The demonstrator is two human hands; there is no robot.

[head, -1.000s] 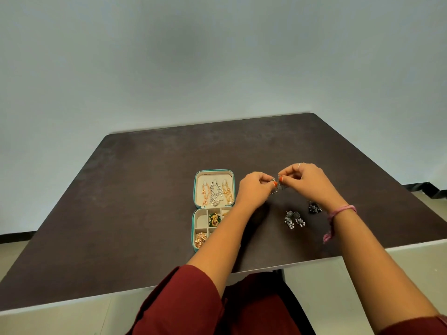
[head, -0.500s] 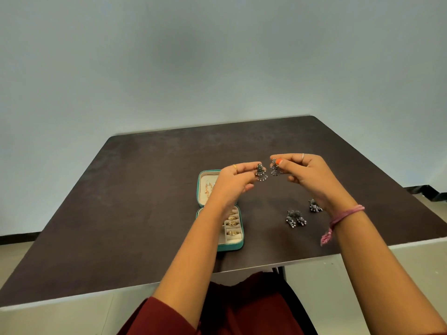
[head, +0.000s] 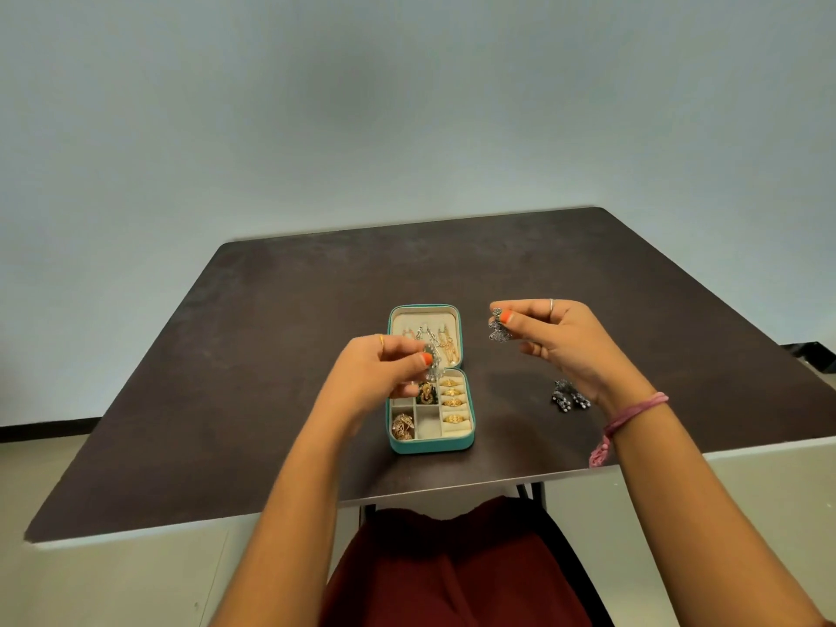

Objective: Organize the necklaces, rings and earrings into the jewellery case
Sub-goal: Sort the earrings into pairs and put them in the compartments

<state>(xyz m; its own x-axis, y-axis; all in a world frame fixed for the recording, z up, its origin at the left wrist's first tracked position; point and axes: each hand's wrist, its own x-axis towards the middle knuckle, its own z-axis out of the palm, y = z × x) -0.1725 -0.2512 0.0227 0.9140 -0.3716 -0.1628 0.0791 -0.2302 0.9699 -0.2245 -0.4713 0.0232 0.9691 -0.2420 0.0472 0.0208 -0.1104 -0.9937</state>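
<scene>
The teal jewellery case lies open on the dark table. Necklaces hang in its upright lid. Gold rings sit in the right-hand slots, and gold earrings fill two of the small compartments. My left hand pinches a silver dangling earring just above the case's hinge. My right hand pinches the matching silver earring in the air to the right of the lid. Another pair of silver earrings lies on the table below my right wrist.
The table's near edge runs just in front of my lap. A pale wall stands behind the table. A dark object shows on the floor at the far right.
The two earrings were pulled apart, one in each hand. My left hand then dropped down and left over the case with its earring, while my right hand stayed raised to the right.
</scene>
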